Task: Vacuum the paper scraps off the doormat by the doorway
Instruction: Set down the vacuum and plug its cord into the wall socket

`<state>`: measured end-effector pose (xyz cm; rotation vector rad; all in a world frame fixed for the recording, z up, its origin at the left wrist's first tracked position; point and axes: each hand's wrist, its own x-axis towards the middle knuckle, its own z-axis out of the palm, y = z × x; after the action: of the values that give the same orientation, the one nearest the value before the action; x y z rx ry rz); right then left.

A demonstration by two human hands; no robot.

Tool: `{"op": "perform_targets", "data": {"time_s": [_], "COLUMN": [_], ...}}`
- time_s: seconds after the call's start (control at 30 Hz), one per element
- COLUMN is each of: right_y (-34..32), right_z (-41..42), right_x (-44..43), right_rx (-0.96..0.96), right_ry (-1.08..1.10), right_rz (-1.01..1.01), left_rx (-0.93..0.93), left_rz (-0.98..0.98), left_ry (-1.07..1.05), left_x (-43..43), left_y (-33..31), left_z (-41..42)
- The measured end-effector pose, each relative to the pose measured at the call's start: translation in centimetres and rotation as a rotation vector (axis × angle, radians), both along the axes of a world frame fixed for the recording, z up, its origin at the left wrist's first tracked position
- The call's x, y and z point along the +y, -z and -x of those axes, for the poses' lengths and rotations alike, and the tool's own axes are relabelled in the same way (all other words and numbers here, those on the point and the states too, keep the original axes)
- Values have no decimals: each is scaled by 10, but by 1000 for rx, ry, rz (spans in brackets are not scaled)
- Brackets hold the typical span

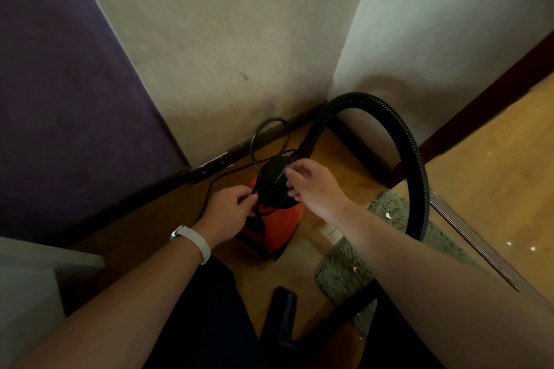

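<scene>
— Where are the hands?

— Both are at the vacuum cleaner (277,229). The left hand (227,210) has its fingers curled round the black cord (253,144) at the machine's left side. The right hand (314,189) pinches another strand of that cord between thumb and fingertips, just over the black top.

— What surrounds them?

— Pale walls (227,39) meet in a corner behind the machine, with a purple panel (60,99) to the left. A dark skirting (215,163) runs along the bottom. The wooden floor (494,165) stretches off to the right, past a metal threshold strip (467,234).

— And the hose?

— The black ribbed hose (415,159) rises from the vacuum's top, arches high and drops on the right, over the doormat (335,275).

— So where is the mat?

— Just right of the red machine, a speckled grey-green mat lying beside the threshold and partly hidden by the right forearm. A black nozzle (283,308) lies on the floor near its lower left corner.

— Anything smaller?

— A white wristband (195,241) on the left wrist. The cord loops up against the skirting. White paper scraps (387,215) lie on the mat, and a few more dot the floor beyond the strip.
</scene>
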<state>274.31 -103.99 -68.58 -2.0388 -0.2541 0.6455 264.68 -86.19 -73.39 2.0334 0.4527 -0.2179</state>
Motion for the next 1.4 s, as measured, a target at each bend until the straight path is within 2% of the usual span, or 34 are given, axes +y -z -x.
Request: {"op": "perform_targets", "data": {"time_s": [0.13, 0.27, 0.33, 0.57, 0.73, 0.8, 0.9, 1.03, 1.1, 1.17, 1.27, 1.4], "right_y": [31, 57, 63, 57, 43, 33, 17, -3, -12, -20, -33, -58], "right_z": [1, 5, 8, 4, -12, -20, -34, -54, -64, -71, -76, -71], "right_x": [-5, -3, 2, 35, 55, 59, 58, 46, 34, 22, 13, 13], "right_rx": [-34, -120, -134, -308, -319, -345, -453, -564, -603, -545, -446, -449], "right_ry": [-162, -351, -402, -168, 53, 108, 55, 40, 34, 44, 93, 126], "right_rz": [189, 345, 343, 302, 215, 226, 306, 412, 484, 521, 425, 226], "left_rx": [-83, -203, -256, -246, -197, -184, -157, -91, -69, -75, -84, 19], "left_rz": [-150, 71, 166, 582, 667, 619, 465, 363, 227, 41, -98, -103], "left_ry": [-148, -338, -369, -564, -576, -560, -521, -592, -608, -594, -498, -368], "left_x": [11, 7, 5, 11, 21, 27, 39, 64, 76, 82, 76, 59], "left_y": [-9, -46, -64, -107, -113, -111, -106, -102, -99, -97, -95, -90], "left_z": [-3, -14, -20, -19, -6, 0, 9, 17, 19, 23, 22, 6]}}
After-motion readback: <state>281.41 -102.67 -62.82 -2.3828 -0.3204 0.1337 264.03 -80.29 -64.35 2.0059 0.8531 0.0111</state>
